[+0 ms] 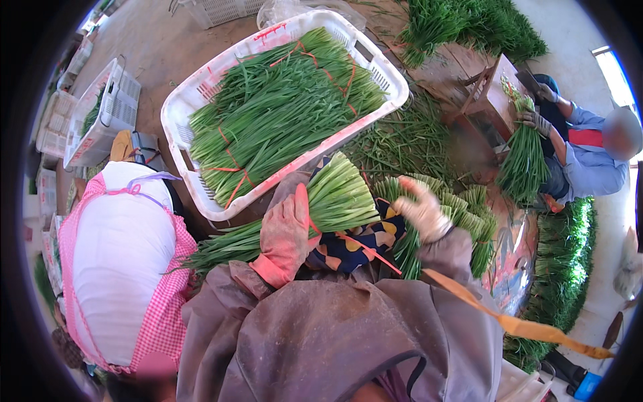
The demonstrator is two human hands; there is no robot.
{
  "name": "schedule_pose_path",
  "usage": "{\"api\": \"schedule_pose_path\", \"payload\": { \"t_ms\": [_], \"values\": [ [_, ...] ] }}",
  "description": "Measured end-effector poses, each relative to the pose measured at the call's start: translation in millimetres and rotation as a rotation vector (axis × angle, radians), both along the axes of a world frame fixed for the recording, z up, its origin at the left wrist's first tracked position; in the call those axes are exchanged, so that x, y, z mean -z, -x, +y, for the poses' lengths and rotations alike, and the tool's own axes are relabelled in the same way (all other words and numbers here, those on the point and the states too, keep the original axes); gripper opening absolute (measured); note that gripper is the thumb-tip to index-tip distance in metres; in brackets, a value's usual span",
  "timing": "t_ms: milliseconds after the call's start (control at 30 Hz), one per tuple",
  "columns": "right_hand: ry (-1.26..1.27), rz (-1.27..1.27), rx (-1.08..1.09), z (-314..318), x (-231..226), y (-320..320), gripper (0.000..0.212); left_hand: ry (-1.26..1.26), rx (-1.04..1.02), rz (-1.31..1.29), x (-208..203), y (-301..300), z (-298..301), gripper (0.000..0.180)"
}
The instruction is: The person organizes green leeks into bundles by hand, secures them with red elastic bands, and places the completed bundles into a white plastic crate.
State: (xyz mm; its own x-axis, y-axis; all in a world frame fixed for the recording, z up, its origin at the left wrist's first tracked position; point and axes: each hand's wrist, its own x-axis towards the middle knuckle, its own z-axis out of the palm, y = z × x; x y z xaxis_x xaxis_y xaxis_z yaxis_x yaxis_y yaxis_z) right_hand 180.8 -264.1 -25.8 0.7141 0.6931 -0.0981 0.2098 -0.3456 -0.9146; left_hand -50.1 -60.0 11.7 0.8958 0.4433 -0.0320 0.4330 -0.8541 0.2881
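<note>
While the left hand, in a reddish glove, is clamped around a bundle of green stalks over a dark patterned cloth, the right hand is apart from it, blurred, its fingers loosely spread near other bundles. A red strip slants across the cloth, and a white crate of tied greens stands just ahead

Loose green leaves on brown floor
</note>
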Motion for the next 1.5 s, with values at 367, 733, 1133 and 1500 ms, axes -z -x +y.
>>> {"api": "schedule_pose_path", "payload": {
  "t_ms": [367, 733, 1133, 1500],
  "values": [
    [-0.679, 0.389, 0.773, -50, 14, -71, 0.029, -0.366, 0.359, 0.049, -2, 10, 6, 0.071],
    [0.023, -1.06, -0.696, 61, -52, 65, 0.02, 0.184, 0.081, -0.495, 14, -13, -3, 0.053],
    [-0.081, 0.337, 0.216, -14, -116, -23, 0.011, -0.282, 0.307, -0.003, 14, -2, -5, 0.07],
    [0.431, -0.692, -0.357, -2, 5, 6, 0.026, -0.12, 0.271, 0.041, 17, 10, -6, 0.097]
  ]
}}
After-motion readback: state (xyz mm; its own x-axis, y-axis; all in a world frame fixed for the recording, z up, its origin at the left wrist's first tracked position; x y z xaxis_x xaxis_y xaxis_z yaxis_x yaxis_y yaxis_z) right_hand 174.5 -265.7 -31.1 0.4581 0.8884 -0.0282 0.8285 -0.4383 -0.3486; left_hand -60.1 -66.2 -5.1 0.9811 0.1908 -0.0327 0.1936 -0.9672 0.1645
